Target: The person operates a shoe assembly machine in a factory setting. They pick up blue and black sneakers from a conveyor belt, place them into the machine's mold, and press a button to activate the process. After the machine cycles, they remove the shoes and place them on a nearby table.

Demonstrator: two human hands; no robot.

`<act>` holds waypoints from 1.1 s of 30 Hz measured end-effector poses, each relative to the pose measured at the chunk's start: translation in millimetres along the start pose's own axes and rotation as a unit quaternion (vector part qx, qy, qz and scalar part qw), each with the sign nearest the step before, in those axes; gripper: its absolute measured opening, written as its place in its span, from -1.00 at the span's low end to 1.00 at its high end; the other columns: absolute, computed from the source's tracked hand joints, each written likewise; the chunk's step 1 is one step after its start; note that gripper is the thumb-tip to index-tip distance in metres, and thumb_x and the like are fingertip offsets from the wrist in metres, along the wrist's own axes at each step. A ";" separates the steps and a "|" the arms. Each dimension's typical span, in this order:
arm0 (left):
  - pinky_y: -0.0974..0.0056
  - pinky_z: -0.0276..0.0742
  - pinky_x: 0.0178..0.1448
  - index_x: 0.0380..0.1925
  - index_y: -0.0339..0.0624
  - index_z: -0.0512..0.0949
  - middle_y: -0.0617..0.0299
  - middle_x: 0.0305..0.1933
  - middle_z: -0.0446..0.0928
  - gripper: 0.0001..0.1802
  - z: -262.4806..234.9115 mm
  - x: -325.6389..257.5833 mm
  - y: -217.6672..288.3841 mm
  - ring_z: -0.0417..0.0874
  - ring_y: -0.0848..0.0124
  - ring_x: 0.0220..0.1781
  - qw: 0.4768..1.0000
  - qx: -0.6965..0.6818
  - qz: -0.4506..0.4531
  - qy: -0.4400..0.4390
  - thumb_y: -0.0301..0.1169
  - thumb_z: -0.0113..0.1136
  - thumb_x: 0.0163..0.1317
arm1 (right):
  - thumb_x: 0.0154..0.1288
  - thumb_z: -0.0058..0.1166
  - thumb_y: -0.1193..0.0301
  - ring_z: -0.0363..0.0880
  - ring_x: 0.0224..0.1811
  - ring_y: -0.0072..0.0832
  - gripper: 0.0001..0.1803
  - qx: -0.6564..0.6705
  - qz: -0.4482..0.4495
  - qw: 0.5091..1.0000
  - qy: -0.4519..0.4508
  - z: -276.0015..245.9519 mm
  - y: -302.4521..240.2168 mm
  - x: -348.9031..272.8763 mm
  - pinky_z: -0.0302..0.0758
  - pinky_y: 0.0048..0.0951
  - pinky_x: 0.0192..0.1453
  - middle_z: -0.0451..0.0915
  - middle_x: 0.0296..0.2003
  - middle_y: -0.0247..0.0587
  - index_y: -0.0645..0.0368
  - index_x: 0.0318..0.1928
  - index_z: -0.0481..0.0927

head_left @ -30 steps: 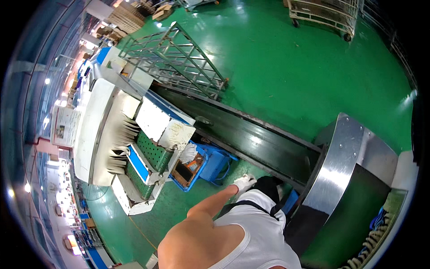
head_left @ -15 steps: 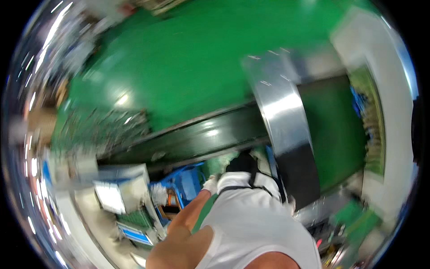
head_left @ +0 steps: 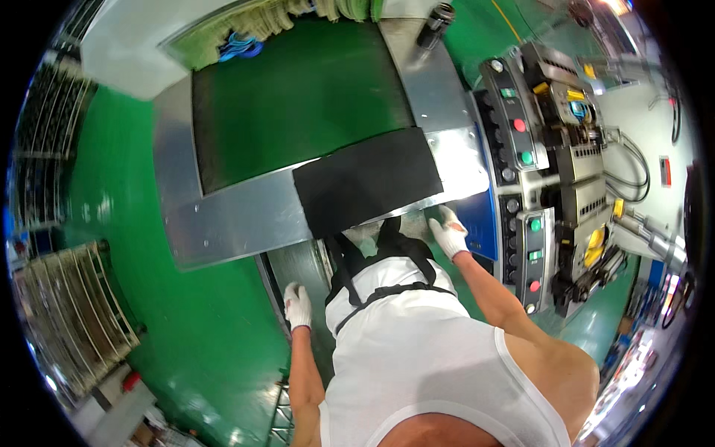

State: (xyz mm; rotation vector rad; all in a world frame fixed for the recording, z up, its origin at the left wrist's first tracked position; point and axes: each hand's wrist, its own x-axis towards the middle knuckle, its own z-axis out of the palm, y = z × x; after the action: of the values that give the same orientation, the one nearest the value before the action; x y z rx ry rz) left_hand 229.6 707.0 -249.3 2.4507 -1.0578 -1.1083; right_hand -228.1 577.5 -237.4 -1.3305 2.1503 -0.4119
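Note:
My left hand [head_left: 298, 306], in a white work glove, hangs low beside my hip. Its fingers are loosely bent and apart, with nothing visible in them; below it runs a dark, narrow belt-like strip [head_left: 292, 264]. Also gloved in white, my right hand [head_left: 449, 235] is just below the front edge of a steel ledge [head_left: 246, 216], near a blue panel [head_left: 477, 227]. Its thumb and fingers are spread and hold nothing I can see. Ahead of my body, a black rectangular mat [head_left: 369, 182] lies over the steel ledge.
Past the ledge, a green conveyor belt [head_left: 305, 97] leads to a machine opening with frayed strips [head_left: 253, 33]. A dark bottle [head_left: 436, 24] stands on the steel side. Control boxes [head_left: 518, 119] with coloured buttons and machine heads [head_left: 585, 205] are at right; wire racks [head_left: 74, 313] stand left.
My view has swung round to the right, so the steel ledge and conveyor now lie straight ahead. The machine with buttons has come into view, and both gloved hands now show clearly.

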 end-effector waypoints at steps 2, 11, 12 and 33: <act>0.03 0.47 0.38 0.26 -0.18 0.53 -0.11 0.25 0.59 -0.54 -1.4 37.9 30.1 0.59 0.01 0.30 0.989 0.043 0.137 0.034 -0.20 0.10 0.46 | 0.23 0.22 0.19 0.50 0.39 -0.08 -0.39 -0.079 -0.042 0.995 -0.043 8.8 -27.4 25.7 0.40 -0.13 0.47 0.58 0.27 0.05 0.13 0.28 0.57; -0.19 0.34 0.49 0.50 0.01 0.30 -0.21 0.51 0.25 -0.15 34.4 108.8 261.7 0.31 -0.22 0.51 0.917 0.282 0.284 -0.014 -0.20 0.41 0.22 | 0.16 0.38 0.11 0.16 0.55 0.06 -0.20 -0.138 -0.262 0.954 -0.048 45.3 -94.5 131.8 0.04 0.16 0.60 0.31 0.46 -0.07 0.11 0.37 0.44; -0.20 0.33 0.50 0.50 0.01 0.29 -0.23 0.51 0.25 -0.13 45.4 116.1 266.3 0.29 -0.24 0.51 0.906 0.302 0.295 -0.026 -0.19 0.43 0.20 | 0.15 0.38 0.12 0.19 0.51 0.06 -0.23 -0.143 -0.271 0.947 -0.093 27.2 -105.9 137.2 0.05 0.15 0.58 0.36 0.41 -0.05 0.13 0.34 0.47; -0.27 0.47 0.31 0.45 0.07 0.38 -0.08 0.46 0.33 -0.05 184.3 78.5 396.3 0.41 -0.14 0.39 0.761 0.436 0.456 -0.150 -0.11 0.58 0.03 | 0.24 0.07 0.39 0.16 0.61 -0.01 -0.39 -0.153 -0.190 0.966 0.082 -35.2 71.6 189.8 -0.06 0.19 0.70 0.33 0.50 -0.08 0.01 0.35 0.53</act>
State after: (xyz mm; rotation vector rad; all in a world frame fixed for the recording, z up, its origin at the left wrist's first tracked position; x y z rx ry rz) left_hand -74.4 384.3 -224.5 1.6478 -2.9468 -0.6988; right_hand -365.5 440.3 -305.9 -1.9606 2.1500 -0.3553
